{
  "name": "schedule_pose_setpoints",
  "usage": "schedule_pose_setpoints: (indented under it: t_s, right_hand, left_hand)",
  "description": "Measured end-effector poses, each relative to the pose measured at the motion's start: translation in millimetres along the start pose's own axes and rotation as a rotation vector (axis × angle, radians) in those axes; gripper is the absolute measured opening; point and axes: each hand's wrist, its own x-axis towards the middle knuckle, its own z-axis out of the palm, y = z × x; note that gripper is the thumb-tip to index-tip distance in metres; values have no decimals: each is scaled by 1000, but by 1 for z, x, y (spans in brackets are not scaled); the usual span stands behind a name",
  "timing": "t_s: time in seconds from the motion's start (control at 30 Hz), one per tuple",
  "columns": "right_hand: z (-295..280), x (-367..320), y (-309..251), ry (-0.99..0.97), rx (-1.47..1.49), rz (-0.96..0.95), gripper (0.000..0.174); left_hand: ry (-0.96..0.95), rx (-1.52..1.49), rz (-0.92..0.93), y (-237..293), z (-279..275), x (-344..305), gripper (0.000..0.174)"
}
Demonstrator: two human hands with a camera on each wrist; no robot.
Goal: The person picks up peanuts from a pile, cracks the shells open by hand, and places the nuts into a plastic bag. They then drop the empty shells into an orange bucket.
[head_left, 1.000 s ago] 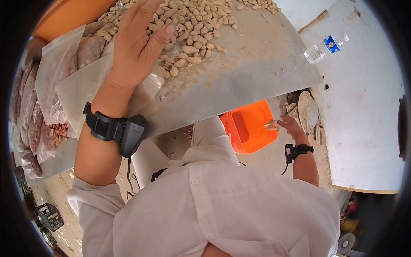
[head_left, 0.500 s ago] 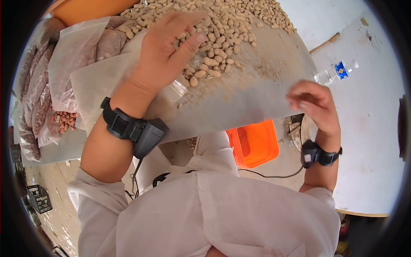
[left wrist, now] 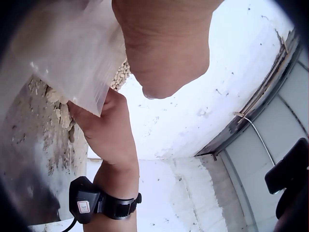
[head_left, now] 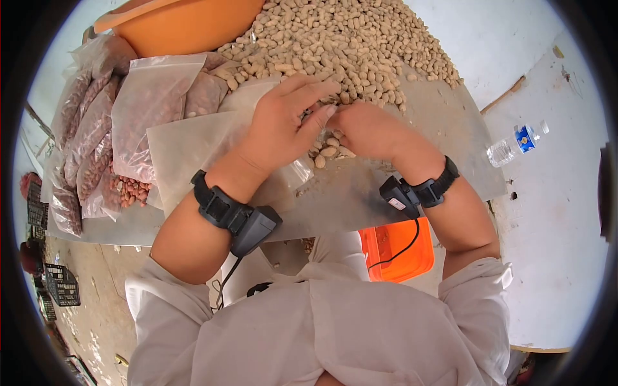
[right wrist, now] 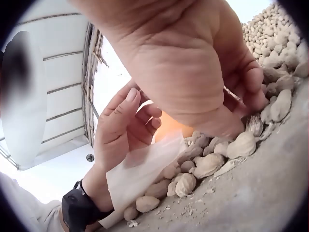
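Note:
My left hand (head_left: 273,128) is at the near edge of a pile of unshelled peanuts (head_left: 360,51), over a flat clear plastic bag (head_left: 193,148). In the right wrist view its thumb stands apart from loosely bent fingers, and nothing shows between them. Beside it, my right hand (head_left: 373,132) reaches down among the nearest peanuts (right wrist: 207,164), its fingers curved and its fingertips at the shells. Whether it pinches one I cannot tell. A plastic bag (left wrist: 72,53) covers part of the right hand in the left wrist view.
Filled bags of red peanut kernels (head_left: 90,141) lie at the left of the table (head_left: 444,135). An orange basin (head_left: 187,29) stands behind them. Below the table's near edge is an orange bucket (head_left: 415,251). A plastic bottle (head_left: 508,151) lies to the right.
My right hand has come up from over the orange bucket to the peanuts, meeting the left hand there. The left hand stays near the pile's edge. The head view has shifted.

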Motion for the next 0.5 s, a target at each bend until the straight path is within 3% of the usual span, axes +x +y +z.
schedule_pose_setpoints:
  t_s: [0.13,0.33,0.43,0.5]
  right_hand:
    - [-7,-4,6,109,107,-60,20]
    - [-42,-7,11,389,1189,-51,16]
    - [-33,2,3,550,1633,-275,14]
    - [-24,3,-1,547,1661,-302,14]
  left_hand:
    - [-8,-9,-16,4,-1,2,30]
    - [130,-62,-133,7,1,4,33]
    - [142,-161,-263,6,1,4,29]
    - [124,-146,-240,8,-1,5,28]
